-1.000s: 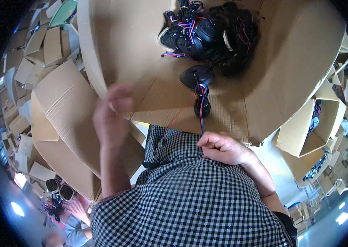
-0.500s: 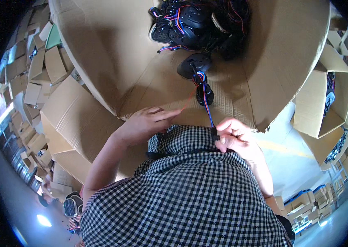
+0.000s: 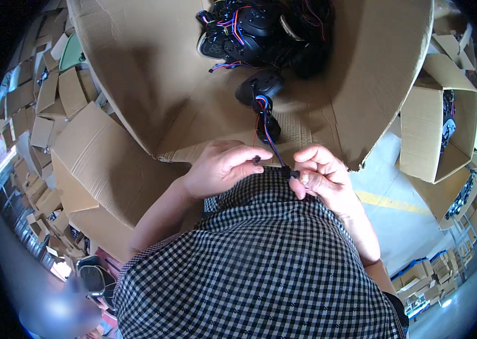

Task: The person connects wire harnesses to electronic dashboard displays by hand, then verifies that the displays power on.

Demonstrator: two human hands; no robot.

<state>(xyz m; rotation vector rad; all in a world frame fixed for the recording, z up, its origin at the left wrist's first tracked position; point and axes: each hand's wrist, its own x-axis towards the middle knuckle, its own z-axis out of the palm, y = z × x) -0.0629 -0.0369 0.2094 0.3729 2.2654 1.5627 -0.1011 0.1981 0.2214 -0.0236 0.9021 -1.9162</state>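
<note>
Both hands have drawn together at the waist since the earlier frames: the left hand (image 3: pixel 222 168) pinches a small black connector (image 3: pixel 256 160), while the right hand (image 3: pixel 322 176) grips the far end of the red-and-blue wire lead (image 3: pixel 273 148). That lead runs toward 12 o'clock to a black round component (image 3: pixel 260 89) lying in the large cardboard box (image 3: pixel 137 85). Light, limp and likely delicate, the wire seems best held by its connector ends.

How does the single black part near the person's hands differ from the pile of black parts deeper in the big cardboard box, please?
The single black part lies alone; the pile is a heaped tangle. The single part's red and blue wires run to the left hand and right hand; the pile's wires hang loose. Both are dark with coloured wires.
</note>
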